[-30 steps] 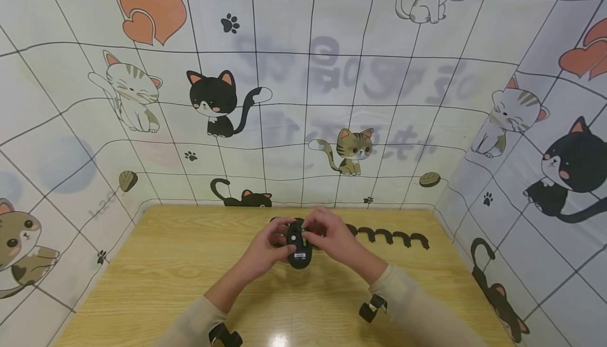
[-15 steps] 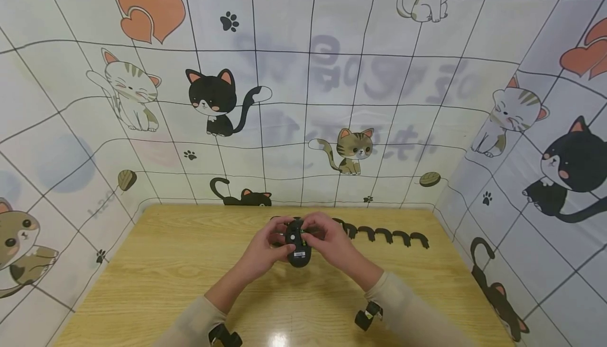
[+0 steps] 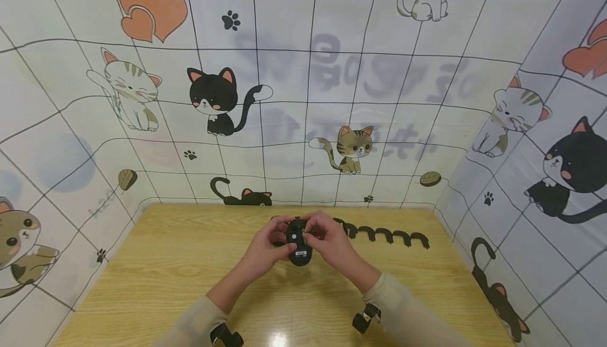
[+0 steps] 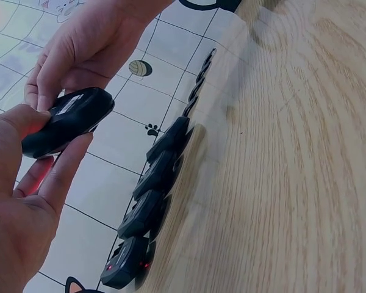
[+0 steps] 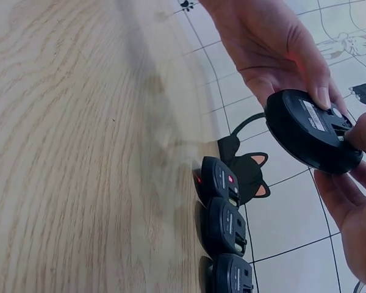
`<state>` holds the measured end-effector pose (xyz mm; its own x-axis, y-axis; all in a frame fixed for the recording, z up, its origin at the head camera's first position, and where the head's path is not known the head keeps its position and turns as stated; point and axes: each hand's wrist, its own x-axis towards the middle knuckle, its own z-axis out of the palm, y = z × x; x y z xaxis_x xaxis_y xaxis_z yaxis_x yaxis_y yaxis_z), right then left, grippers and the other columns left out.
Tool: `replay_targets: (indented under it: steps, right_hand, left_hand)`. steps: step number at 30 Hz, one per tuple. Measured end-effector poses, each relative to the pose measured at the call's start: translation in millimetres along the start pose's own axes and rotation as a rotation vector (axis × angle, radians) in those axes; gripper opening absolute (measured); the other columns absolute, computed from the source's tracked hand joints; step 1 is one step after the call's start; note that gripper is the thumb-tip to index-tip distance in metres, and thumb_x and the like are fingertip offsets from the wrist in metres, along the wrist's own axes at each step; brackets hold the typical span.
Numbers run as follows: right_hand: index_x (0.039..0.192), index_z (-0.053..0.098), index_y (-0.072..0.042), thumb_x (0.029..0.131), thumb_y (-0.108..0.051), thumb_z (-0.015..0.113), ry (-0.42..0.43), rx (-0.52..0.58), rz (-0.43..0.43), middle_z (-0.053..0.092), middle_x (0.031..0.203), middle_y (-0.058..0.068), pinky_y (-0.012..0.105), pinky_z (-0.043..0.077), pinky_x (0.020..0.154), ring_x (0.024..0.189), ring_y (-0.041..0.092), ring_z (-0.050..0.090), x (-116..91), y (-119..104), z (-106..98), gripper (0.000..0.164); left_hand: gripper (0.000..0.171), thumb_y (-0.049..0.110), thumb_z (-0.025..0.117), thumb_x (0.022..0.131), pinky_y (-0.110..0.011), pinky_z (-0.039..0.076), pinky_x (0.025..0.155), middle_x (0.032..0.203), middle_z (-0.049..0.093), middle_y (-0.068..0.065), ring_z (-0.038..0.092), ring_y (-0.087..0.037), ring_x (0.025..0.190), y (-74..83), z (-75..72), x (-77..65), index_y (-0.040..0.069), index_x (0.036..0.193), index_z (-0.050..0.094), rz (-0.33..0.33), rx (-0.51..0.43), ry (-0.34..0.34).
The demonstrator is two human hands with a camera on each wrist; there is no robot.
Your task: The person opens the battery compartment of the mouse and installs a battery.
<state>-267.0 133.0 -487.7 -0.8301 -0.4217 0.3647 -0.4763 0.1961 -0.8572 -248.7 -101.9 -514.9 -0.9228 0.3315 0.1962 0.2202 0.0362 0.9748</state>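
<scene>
A black computer mouse (image 3: 300, 256) is held underside up above the table, its label and open battery slot showing. My left hand (image 3: 263, 246) grips it from the left, thumb on the underside, fingers along the far side. Red light glows on the left hand's fingers (image 4: 39, 177) in the left wrist view. At the slot, my right hand (image 3: 334, 241) has its thumb and forefinger on a small battery (image 3: 303, 235), mostly hidden by the fingertips. The right wrist view shows the right thumb (image 5: 361, 131) at the slot and other right fingers beneath the mouse (image 5: 302, 134).
Several more black mice (image 4: 149, 207) lie in a row at the table's back, partly behind my hands; some show red lights. To their right runs a line of dark arched covers (image 3: 386, 236). A cat-print sheet (image 3: 294, 126) encloses the wooden table (image 3: 180, 273).
The green battery, plainly visible between the right fingertips a second ago, now sits lower in the slot and shows less. The right hand has shifted slightly left; the left hand holds still.
</scene>
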Motion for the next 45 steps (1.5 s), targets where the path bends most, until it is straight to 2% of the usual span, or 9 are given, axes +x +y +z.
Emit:
replay_targets:
  steps: [6, 15, 22, 25, 30, 35, 38, 42, 45]
  right_hand:
    - [0.113, 0.065, -0.012, 0.105, 0.001, 0.073, 0.031, 0.04, 0.024, 0.068, 0.136, 0.009, 0.04, 0.063, 0.092, 0.113, 0.028, 0.072, -1, 2, 2, 0.017]
    - [0.114, 0.063, -0.011, 0.103, 0.005, 0.072, 0.059, 0.049, 0.088, 0.069, 0.133, 0.007, 0.041, 0.061, 0.097, 0.117, 0.026, 0.071, -2, 2, 4, 0.022]
    - [0.121, 0.063, -0.015, 0.106, -0.005, 0.075, 0.037, 0.045, 0.09, 0.067, 0.141, 0.005, 0.037, 0.061, 0.099, 0.12, 0.026, 0.071, -5, 4, 2, 0.022]
    - [0.129, 0.062, -0.016, 0.104, -0.008, 0.079, -0.014, 0.049, 0.073, 0.063, 0.147, 0.003, 0.042, 0.061, 0.104, 0.123, 0.024, 0.071, -6, 5, 0, 0.031]
    - [0.141, 0.059, -0.015, 0.096, -0.005, 0.087, -0.1, 0.061, 0.025, 0.055, 0.158, 0.004, 0.054, 0.056, 0.112, 0.132, 0.026, 0.068, -6, 7, -4, 0.053]
    - [0.15, 0.056, -0.013, 0.089, -0.007, 0.094, -0.153, 0.006, -0.037, 0.048, 0.164, 0.007, 0.047, 0.055, 0.115, 0.136, 0.03, 0.065, -7, 7, -9, 0.072]
    - [0.158, 0.051, -0.012, 0.082, -0.008, 0.099, -0.196, -0.036, -0.079, 0.042, 0.168, 0.009, 0.044, 0.053, 0.118, 0.142, 0.032, 0.06, -8, 8, -11, 0.089]
    - [0.167, 0.042, -0.012, 0.078, -0.009, 0.103, -0.253, -0.105, -0.107, 0.033, 0.174, 0.007, 0.048, 0.049, 0.121, 0.152, 0.031, 0.05, -9, 7, -13, 0.108]
    - [0.169, 0.039, -0.011, 0.079, -0.01, 0.103, -0.269, -0.147, -0.11, 0.031, 0.175, 0.005, 0.051, 0.048, 0.121, 0.155, 0.03, 0.047, -10, 7, -13, 0.111]
  left_hand:
    - [0.06, 0.004, 0.08, 0.101, -0.046, 0.07, 0.079, 0.134, 0.06, -0.021, 0.072, -0.029, 0.109, -1.5, 1.3, 0.6, 0.018, 0.155, 0.058, 0.012, 0.003, 0.005]
    - [0.06, 0.003, 0.08, 0.1, -0.043, 0.07, 0.078, 0.135, 0.06, -0.019, 0.069, -0.031, 0.111, -6.2, 4.3, 2.0, 0.021, 0.154, 0.06, -0.008, 0.026, 0.014]
    - [0.062, 0.004, 0.079, 0.101, -0.046, 0.07, 0.079, 0.136, 0.058, -0.022, 0.069, -0.033, 0.113, -3.6, 1.1, 2.7, 0.018, 0.157, 0.057, -0.036, -0.016, -0.01]
    - [0.061, 0.004, 0.077, 0.102, -0.047, 0.07, 0.08, 0.136, 0.058, -0.021, 0.071, -0.032, 0.115, -1.6, -1.0, 2.9, 0.019, 0.158, 0.056, -0.045, -0.042, -0.011]
    - [0.061, 0.004, 0.076, 0.103, -0.049, 0.07, 0.081, 0.135, 0.058, -0.022, 0.072, -0.033, 0.116, -0.6, -3.8, 3.0, 0.019, 0.158, 0.055, -0.041, -0.071, -0.013]
    - [0.061, 0.005, 0.075, 0.104, -0.049, 0.07, 0.082, 0.138, 0.057, -0.023, 0.071, -0.032, 0.115, -0.2, -4.5, 2.8, 0.017, 0.16, 0.053, -0.047, -0.076, -0.017]
    - [0.061, 0.005, 0.074, 0.104, -0.048, 0.07, 0.082, 0.142, 0.057, -0.023, 0.072, -0.031, 0.115, 0.0, -5.1, 3.0, 0.017, 0.161, 0.053, -0.054, -0.078, -0.013]
    - [0.061, 0.004, 0.073, 0.105, -0.047, 0.07, 0.082, 0.144, 0.061, -0.023, 0.075, -0.031, 0.113, 1.4, -5.9, 3.4, 0.015, 0.162, 0.053, -0.057, -0.083, -0.009]
    - [0.062, 0.003, 0.073, 0.106, -0.047, 0.07, 0.082, 0.143, 0.064, -0.024, 0.077, -0.031, 0.111, 2.8, -6.1, 3.6, 0.012, 0.163, 0.051, -0.058, -0.087, -0.013]
